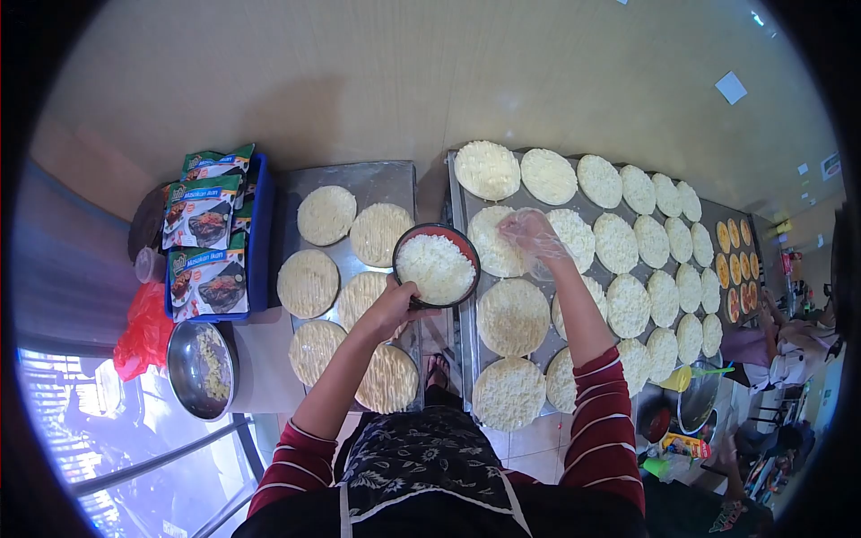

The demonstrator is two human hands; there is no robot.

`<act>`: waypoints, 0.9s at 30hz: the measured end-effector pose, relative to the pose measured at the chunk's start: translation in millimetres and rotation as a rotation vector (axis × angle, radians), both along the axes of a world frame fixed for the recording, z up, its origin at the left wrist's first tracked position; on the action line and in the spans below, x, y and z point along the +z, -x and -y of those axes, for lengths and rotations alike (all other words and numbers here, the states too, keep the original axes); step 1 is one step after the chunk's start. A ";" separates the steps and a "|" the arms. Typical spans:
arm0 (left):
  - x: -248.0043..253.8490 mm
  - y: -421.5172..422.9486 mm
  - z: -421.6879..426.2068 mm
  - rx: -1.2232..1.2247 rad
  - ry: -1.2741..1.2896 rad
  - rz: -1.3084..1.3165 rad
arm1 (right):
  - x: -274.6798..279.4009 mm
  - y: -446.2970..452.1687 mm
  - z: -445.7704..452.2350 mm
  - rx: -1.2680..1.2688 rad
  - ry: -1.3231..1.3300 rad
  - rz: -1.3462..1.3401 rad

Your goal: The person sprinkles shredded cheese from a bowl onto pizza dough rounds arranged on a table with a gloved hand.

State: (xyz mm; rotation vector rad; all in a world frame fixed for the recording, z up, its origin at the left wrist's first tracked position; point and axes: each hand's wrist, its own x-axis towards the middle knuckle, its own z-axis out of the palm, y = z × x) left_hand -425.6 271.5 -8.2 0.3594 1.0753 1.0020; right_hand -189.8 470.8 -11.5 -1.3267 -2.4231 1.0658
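Note:
A dark bowl with a red inside (475,247) holds white shredded topping (434,269). My left hand (391,309) grips the bowl by its lower left rim, over the gap between two metal tables. In a clear plastic glove, my right hand (529,233) is over a round flat base (495,242) on the right table. Its fingers point down and are bunched; whatever is between them is too small to make out. Round bases in rows on the right carry white topping, while those on the left table (311,283) show pale stripes.
A blue crate (259,233) with printed food packets (208,283) stands at the left, beside a metal bowl (202,370) and a red plastic bag (143,332). A wall runs behind the tables. Smaller orange rounds (735,267) and other people (789,345) are at the far right.

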 end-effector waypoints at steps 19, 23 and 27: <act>-4.1 7.7 4.7 0.043 -0.013 0.023 | 8.1 -27.4 -21.3 0.030 -0.174 0.177; -5.1 8.9 5.5 0.042 -0.008 0.025 | 2.5 -46.8 -19.8 0.070 -0.146 0.118; -6.5 10.7 5.2 0.049 0.005 0.040 | 7.0 -40.5 -21.1 -0.136 0.114 0.180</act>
